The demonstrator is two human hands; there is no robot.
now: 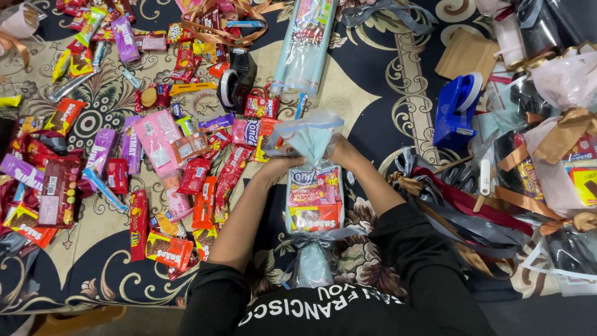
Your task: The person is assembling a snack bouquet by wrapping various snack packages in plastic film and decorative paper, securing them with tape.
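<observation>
Floor scene: I see a dark patterned carpet [385, 81] strewn with candy wrappers [205, 180] left of the fingers, a black tape dispenser [235, 81] beyond them, a blue tape dispenser [457, 112] and ribbons [460, 211] to the right. The clear gift bag [314, 199] of sweets lies between the forearms, long axis running away from the body, gathered top pointing away. Left hand [283, 167] and right hand [341, 152] reach forward, fingers clamped on the bag's bunched top from either side.

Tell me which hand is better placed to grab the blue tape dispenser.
Probably the right hand: it grips the wrapped snack bundle on the side nearer the blue tape dispenser; the left hand is farther away.
</observation>
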